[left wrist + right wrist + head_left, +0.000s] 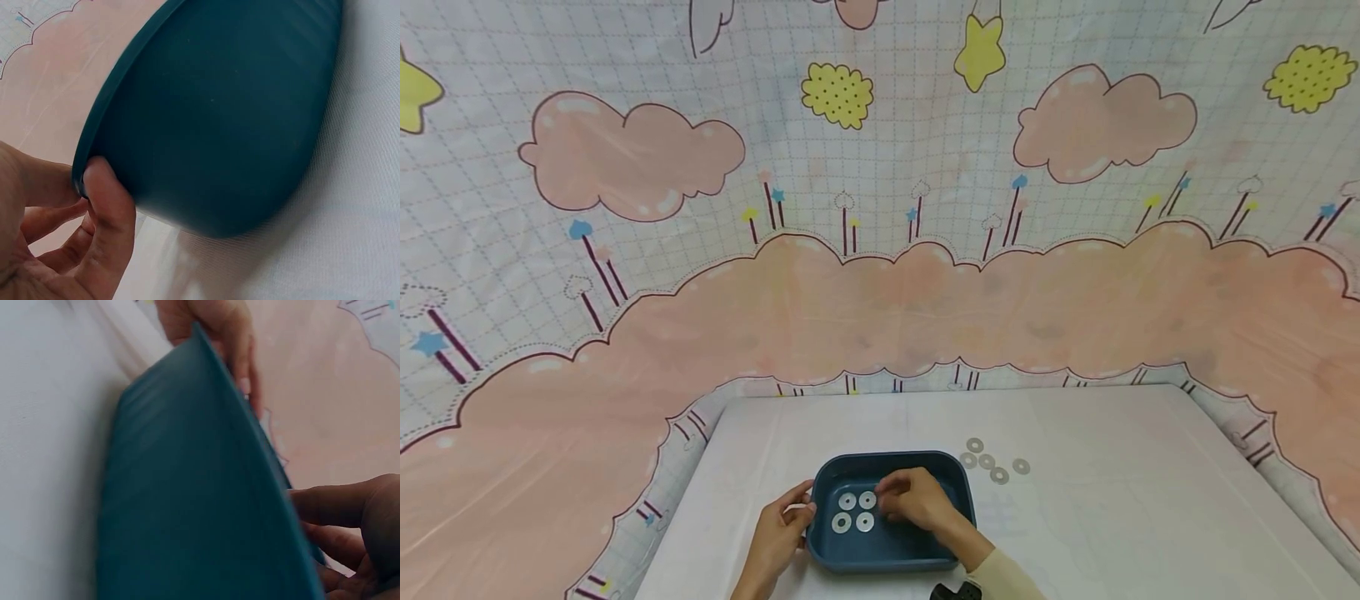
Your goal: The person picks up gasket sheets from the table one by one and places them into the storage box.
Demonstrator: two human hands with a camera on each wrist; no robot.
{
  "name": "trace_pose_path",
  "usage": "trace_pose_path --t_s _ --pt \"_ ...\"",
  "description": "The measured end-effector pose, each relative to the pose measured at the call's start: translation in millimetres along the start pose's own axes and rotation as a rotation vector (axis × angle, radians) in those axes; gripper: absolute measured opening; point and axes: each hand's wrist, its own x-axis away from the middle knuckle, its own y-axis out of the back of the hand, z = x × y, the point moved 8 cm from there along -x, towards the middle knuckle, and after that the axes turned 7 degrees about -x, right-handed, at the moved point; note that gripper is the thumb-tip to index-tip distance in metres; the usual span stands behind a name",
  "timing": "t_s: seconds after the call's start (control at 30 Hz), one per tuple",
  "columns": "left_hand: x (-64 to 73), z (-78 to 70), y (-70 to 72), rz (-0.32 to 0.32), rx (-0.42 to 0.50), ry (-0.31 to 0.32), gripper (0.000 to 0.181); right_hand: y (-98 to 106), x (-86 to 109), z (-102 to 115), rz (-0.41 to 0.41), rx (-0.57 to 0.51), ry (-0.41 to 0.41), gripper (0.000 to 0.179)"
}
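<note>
A dark blue rectangular tray (pixel 895 556) stands on the white table. My left hand (pixel 778 529) pinches its left rim between thumb and fingers; in the left wrist view the thumb (pixel 107 194) presses against the outer wall. Several flat metal washers (pixel 865 522) lie in two rows inside, in the tray's left half. My right hand (pixel 916 502) reaches over the right side of the tray, its fingers bent down toward the floor beside the washers. I cannot tell whether a washer is between those fingertips, since the tray wall hides them in the right wrist view.
Several more washers (pixel 987 462) lie loose on the white tabletop (pixel 1112 500), just beyond the tray's right back corner. A patterned cloth (pixel 880 308) with clouds and stars hangs behind the table. A dark object (pixel 957 591) shows at the right wrist.
</note>
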Motion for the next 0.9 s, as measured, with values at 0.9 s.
trace_pose_path --t_s 0.9 --pt "0.5 1.1 0.2 -0.005 -0.011 0.005 0.044 97 47.9 47 -0.185 -0.044 0.182 0.024"
